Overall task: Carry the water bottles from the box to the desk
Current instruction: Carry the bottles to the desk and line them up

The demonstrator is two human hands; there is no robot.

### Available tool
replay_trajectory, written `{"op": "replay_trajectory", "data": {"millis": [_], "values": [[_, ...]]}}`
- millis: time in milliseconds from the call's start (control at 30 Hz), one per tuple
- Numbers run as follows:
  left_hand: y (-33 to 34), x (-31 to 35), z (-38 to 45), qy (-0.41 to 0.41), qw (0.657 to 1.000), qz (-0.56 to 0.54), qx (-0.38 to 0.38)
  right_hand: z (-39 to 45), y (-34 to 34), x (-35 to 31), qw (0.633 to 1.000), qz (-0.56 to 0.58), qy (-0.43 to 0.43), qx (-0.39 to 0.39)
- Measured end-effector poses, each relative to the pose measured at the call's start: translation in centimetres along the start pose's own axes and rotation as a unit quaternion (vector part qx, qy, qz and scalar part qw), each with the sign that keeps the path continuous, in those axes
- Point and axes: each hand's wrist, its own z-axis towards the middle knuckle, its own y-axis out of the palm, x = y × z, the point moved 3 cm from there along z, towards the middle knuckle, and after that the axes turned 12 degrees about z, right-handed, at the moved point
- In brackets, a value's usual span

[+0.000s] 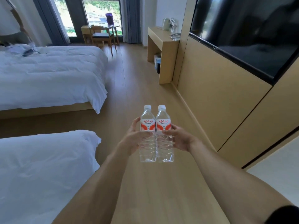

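i am mid-carry: two clear water bottles sit upright and touching side by side at the lower centre of the frame, held out over the wooden floor. my left hand curls round the left bottle, fingers wrapped on its side just below the red and white label. my right hand wraps the right bottle the same way. both caps are on.

the desk stands in the upper centre-right, well apart from me, against the panelled wall. on its top i see a kettle and what look like more bottles beside it, too small to be sure. the box is not in view.

next, i judge, comes walking forward along the aisle and setting both bottles on bare desk top. two white beds line the left side; a wall television fills the upper right. a chair sits near the window, beside the path, not across it.
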Motion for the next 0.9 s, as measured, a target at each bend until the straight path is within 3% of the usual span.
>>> {"op": "replay_trajectory", "data": {"millis": [400, 900], "values": [[-4.2, 5.9, 17.0, -0.009, 0.999, -0.021, 0.026, 16.8, -0.9, -9.0, 1.000, -0.013, 0.012, -0.026], [-5.9, 17.1, 39.3, 0.011, 0.995, -0.036, 0.090, 39.0, -4.7, -25.1, 0.995, -0.015, 0.036, -0.089]]}}
